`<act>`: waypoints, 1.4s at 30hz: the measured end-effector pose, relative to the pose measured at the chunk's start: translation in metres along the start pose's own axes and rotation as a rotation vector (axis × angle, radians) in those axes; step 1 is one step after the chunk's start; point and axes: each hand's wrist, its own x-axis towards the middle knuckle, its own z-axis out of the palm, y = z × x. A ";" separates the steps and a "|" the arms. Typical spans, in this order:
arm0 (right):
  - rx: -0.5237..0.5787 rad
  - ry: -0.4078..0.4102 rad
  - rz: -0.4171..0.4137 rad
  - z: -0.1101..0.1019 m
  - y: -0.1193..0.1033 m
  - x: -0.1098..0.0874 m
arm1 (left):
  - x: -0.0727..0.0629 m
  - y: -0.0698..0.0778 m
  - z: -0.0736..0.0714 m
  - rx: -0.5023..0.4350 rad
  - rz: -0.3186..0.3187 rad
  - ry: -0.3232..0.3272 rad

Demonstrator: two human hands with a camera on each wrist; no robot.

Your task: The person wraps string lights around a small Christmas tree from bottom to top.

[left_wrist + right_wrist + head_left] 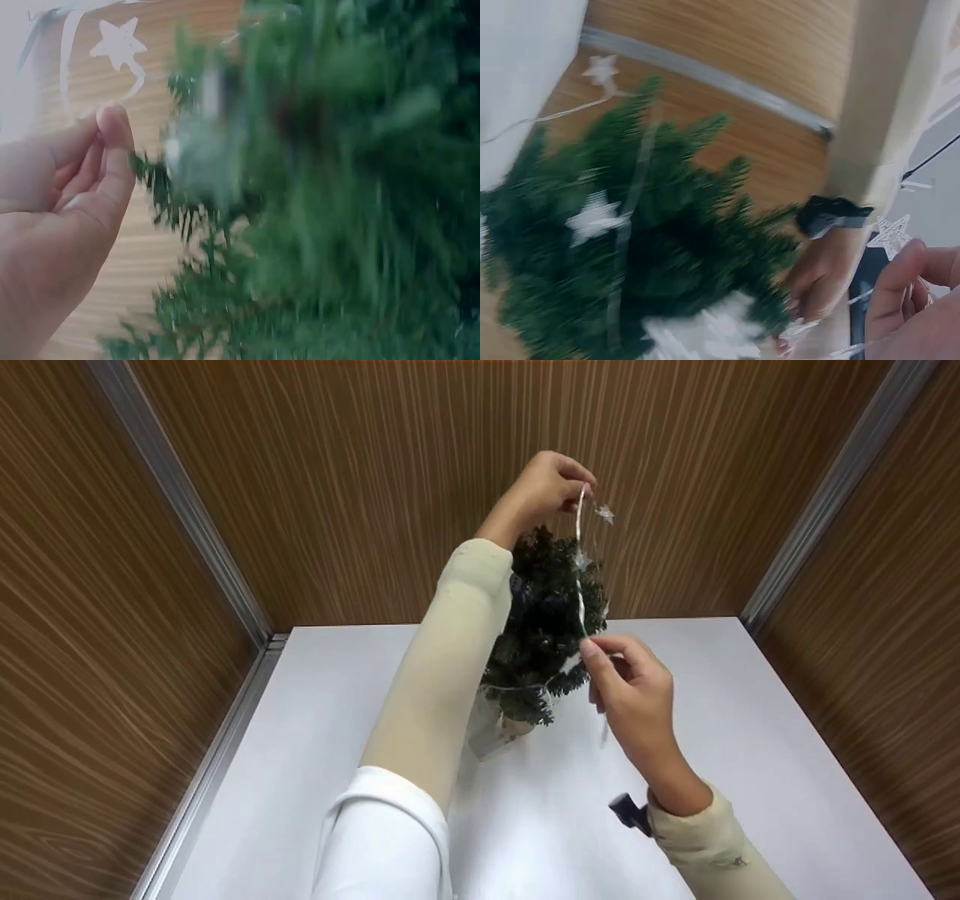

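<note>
- Booth-like work bay (pixel 420 472) (wider building type unclear).
- Wood-grain panels (pixel 360 525) on three sides.
- Metal strips (pixel 178 487) at corners.
- White tabletop (pixel 750 735) between panels.

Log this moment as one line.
left hand: pinches star string | right hand: pinches same string, lower in head view | green tree: behind string, on white table

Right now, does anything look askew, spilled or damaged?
Nothing stands out: the star string runs between the left hand and the right hand by the tree, with no visible spill or break.
</note>
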 end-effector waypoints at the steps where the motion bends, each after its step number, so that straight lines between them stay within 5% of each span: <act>1: 0.010 -0.003 0.000 0.004 -0.004 0.004 | 0.000 -0.002 -0.004 0.005 0.004 -0.007; 9: 0.031 -0.040 0.002 0.032 -0.021 0.032 | -0.007 -0.022 -0.033 0.030 0.006 -0.008; 17: 0.057 -0.063 0.019 0.041 -0.017 0.040 | -0.012 -0.038 -0.039 0.083 0.004 -0.026; 27: 0.037 -0.055 0.033 0.035 -0.011 0.041 | -0.019 -0.047 -0.048 0.021 0.065 0.026; 31: 0.043 -0.056 0.035 0.032 -0.010 0.039 | -0.040 -0.038 -0.049 0.004 0.141 0.103; 36: 0.045 -0.055 0.024 0.027 -0.009 0.037 | -0.085 -0.031 -0.036 -0.021 0.291 0.160; 42: 0.056 -0.048 0.039 0.023 -0.006 0.034 | -0.138 -0.039 -0.016 -0.010 0.441 0.200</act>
